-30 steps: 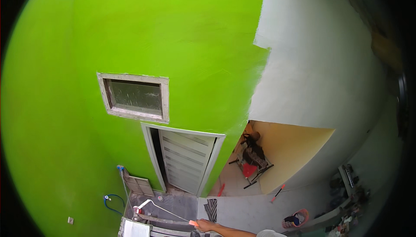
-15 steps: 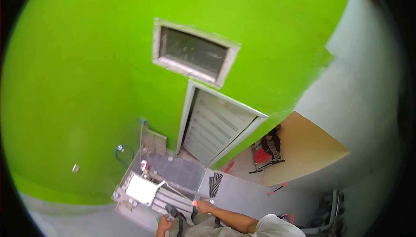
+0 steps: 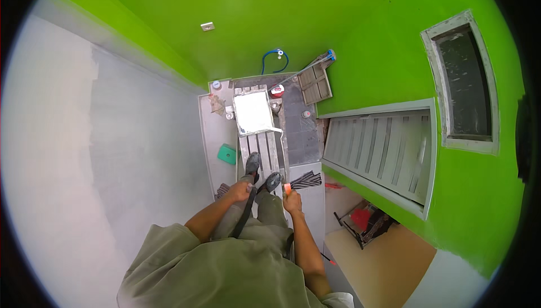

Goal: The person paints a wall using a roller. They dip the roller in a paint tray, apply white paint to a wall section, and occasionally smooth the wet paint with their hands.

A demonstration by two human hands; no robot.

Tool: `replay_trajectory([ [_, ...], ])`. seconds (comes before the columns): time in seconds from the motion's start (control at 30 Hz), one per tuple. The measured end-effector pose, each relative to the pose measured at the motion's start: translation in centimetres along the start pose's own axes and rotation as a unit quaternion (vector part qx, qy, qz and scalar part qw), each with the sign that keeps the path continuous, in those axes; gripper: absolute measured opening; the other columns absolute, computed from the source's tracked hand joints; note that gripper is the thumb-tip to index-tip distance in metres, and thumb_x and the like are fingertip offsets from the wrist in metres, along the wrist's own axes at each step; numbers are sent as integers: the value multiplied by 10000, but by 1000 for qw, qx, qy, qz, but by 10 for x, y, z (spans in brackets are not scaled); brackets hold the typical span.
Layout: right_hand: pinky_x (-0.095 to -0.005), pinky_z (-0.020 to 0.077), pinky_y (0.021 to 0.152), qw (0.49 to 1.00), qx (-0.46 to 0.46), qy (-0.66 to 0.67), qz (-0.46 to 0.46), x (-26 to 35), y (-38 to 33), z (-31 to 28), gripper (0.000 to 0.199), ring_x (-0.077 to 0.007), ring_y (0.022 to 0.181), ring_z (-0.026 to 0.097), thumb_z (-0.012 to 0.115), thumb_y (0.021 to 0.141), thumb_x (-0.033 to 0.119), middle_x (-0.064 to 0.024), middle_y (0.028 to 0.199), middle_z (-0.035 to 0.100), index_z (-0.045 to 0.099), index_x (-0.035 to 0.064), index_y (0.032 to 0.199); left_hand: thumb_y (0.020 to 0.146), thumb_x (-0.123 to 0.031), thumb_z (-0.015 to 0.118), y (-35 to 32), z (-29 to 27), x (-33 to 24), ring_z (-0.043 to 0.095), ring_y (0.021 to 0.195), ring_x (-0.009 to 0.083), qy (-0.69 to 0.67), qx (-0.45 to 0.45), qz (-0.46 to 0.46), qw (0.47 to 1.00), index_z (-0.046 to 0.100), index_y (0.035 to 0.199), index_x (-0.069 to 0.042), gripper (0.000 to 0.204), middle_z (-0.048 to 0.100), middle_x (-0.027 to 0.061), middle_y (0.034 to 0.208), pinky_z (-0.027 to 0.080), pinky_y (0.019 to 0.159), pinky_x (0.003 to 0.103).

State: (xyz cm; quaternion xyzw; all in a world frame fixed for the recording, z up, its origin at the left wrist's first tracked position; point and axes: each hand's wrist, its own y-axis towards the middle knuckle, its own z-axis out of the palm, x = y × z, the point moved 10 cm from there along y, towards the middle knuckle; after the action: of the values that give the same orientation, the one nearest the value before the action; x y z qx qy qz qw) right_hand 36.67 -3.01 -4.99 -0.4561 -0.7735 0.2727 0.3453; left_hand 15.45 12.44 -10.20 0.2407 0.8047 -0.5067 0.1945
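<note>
the person stands high on a pale ladder [image 3: 265, 150], looking straight down past both shoes. the right hand [image 3: 292, 201] is closed around the orange grip of a long roller handle [image 3: 287, 188] whose thin pole drops toward the white paint tray [image 3: 253, 112] at the ladder's foot. the left hand [image 3: 239, 191] rests near the left knee beside a dark strap [image 3: 245, 213]; whether it grips anything i cannot tell. to do this well, it seems wise to keep both feet centred on the step, guide the pole slowly and hold it plumb so the roller meets the tray without tipping it.
</note>
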Motion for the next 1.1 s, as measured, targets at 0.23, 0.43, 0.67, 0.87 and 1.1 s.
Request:
replay_trajectory([
  [0.23,-546,506,882,998,23,-21,-48,25,63,40,334,-494,1031,625,625,916,246,-332,1052,657,608,-38,1093,829,-267,635,1,62,65,642,1031,415,-16,-28,-10,999,678,1064,-64,314,673,254,1059,507,904,506],
  [0.43,-569,515,865,996,12,-30,-85,38,174,74,342,-498,1002,638,584,927,218,-330,1028,664,564,-24,1168,801,-246,642,13,90,72,674,951,393,14,-16,-42,999,665,1087,-90,327,696,207,999,528,849,507],
  [0.67,-546,539,860,992,15,-73,-106,74,287,127,327,-473,964,670,541,958,238,-311,1014,679,544,-16,1165,853,-319,587,39,78,65,694,805,377,25,-117,-55,991,654,1056,-65,332,705,177,864,545,735,509],
  [0.87,-559,526,844,992,-19,-49,-111,82,346,156,298,-495,946,654,558,944,206,-330,966,671,572,-34,1119,838,-306,607,48,81,53,694,758,370,3,-126,-46,991,642,1024,-63,308,706,172,896,551,702,509],
  [1.1,-558,526,838,993,-9,-48,-111,89,351,181,314,-502,936,653,558,949,228,-326,956,672,553,-15,1148,834,-300,606,47,88,60,691,765,386,-15,-105,-72,992,645,1024,-53,314,700,180,918,552,687,507],
])
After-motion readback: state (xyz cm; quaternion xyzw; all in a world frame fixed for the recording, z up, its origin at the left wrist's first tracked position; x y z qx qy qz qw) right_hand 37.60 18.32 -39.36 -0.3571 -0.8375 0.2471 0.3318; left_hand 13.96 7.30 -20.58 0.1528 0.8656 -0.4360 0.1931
